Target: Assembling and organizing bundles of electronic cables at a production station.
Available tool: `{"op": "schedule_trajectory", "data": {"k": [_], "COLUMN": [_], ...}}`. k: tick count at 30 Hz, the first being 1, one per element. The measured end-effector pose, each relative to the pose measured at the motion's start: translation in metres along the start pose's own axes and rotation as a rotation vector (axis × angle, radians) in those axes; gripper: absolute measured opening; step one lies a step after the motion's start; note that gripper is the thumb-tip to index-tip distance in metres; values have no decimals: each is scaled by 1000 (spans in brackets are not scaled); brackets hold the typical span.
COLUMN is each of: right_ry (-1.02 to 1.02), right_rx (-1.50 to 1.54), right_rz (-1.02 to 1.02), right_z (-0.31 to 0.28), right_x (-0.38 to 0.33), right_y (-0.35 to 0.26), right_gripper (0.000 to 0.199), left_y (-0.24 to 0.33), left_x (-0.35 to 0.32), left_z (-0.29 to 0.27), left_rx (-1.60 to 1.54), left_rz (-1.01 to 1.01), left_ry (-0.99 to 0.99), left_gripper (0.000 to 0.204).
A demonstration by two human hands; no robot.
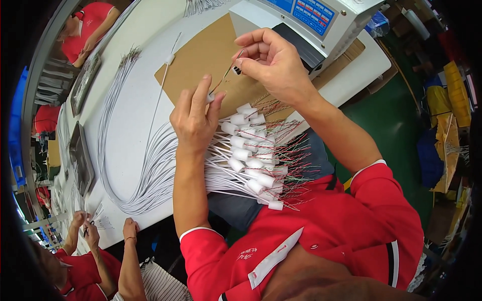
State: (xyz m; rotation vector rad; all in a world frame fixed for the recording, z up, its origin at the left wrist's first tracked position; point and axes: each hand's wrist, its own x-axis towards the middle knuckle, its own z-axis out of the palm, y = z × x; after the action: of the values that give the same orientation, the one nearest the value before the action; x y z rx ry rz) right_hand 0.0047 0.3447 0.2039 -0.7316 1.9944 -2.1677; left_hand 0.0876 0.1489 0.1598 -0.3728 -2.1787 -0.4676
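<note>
Between the thumb and fingers of my left hand (193, 115) is a small white cylindrical cap (210, 98) on a cable end. Thin twisted wires (224, 76) stretch up from it, and my right hand (273, 62) pinches their tips. Below my hands a thick bundle of white cables (165, 155) runs over the table edge toward my lap. Most of these cables end in white cylindrical caps (241, 154), with red, green and white twisted wires (296, 155) sticking out. One separate cable (163, 83) lies on the table left of the brown sheet, a white cap near its end.
A brown cardboard sheet (196, 50) lies under my hands. Beyond my right hand stands a white machine with a blue keypad panel (314, 15). Metal trays (80, 155) line the table's left side. Co-workers' hands (90, 231) work at the lower left; another person (88, 30) sits far left.
</note>
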Motion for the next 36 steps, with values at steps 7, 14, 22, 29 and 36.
{"op": "schedule_trajectory", "data": {"k": [7, 14, 22, 29, 36], "right_ry": [-60, -632, -281, -325, -242], "right_rx": [157, 207, -532, -808, -442], "right_rz": [44, 185, -597, -810, -375], "right_z": [6, -18, -3, 0, -7], "right_x": [0, 4, -9, -8, -1], "right_y": [3, -6, -7, -8, -2], "right_gripper": [32, 28, 17, 17, 19], "left_y": [3, -17, -21, -17, -8], "left_x": [-2, 2, 0, -3, 0], "left_z": [-1, -26, -14, -5, -15], "left_rx": [-310, -971, -1148, -800, -960], "left_rz": [-129, -688, -874, -766, -682], "left_ry": [17, -522, -336, -368, -221], "left_gripper": [16, 24, 26, 25, 9]}}
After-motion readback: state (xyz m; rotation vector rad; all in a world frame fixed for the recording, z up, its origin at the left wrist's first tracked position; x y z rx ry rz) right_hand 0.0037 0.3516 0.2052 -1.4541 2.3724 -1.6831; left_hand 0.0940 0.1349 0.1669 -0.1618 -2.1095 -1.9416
